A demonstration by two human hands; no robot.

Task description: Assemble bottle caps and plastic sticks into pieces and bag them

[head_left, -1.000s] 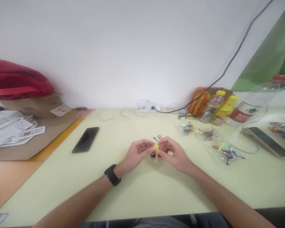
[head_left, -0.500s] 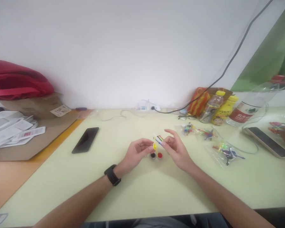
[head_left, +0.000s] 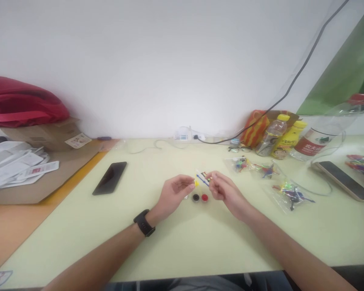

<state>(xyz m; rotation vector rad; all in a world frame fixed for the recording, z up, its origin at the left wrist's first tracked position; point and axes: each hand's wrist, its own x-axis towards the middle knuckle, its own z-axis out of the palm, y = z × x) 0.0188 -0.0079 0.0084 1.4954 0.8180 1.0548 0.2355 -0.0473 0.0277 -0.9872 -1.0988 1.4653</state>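
Observation:
Near the middle of the table, my left hand (head_left: pixel 175 195) pinches a small yellow plastic piece (head_left: pixel 196 183) between thumb and fingertips. Facing it, my right hand (head_left: pixel 228 193) has its fingers curled around the end of a thin blue arrow-shaped piece (head_left: pixel 202 179). A white strip with dark marks lies alongside the blue piece, too small to make out. The two pieces are close together; I cannot tell whether they touch. Just below the hands sit a small round black pot (head_left: pixel 195 197) and a matching red pot (head_left: pixel 204 197).
To the left lie a black phone (head_left: pixel 109 178) and a cardboard sheet with papers (head_left: pixel 27 171). On the right are several clear bags of coloured plastic pieces (head_left: pixel 291 196), another phone (head_left: pixel 346 180), bottles (head_left: pixel 286 139), eyeglasses (head_left: pixel 239 149) and a cable (head_left: pixel 306 60).
My right hand's fingers have curled in, where the index finger was stretched out before. The yellow piece shows less below my left fingertips. Another person's hand at the right edge has mostly withdrawn.

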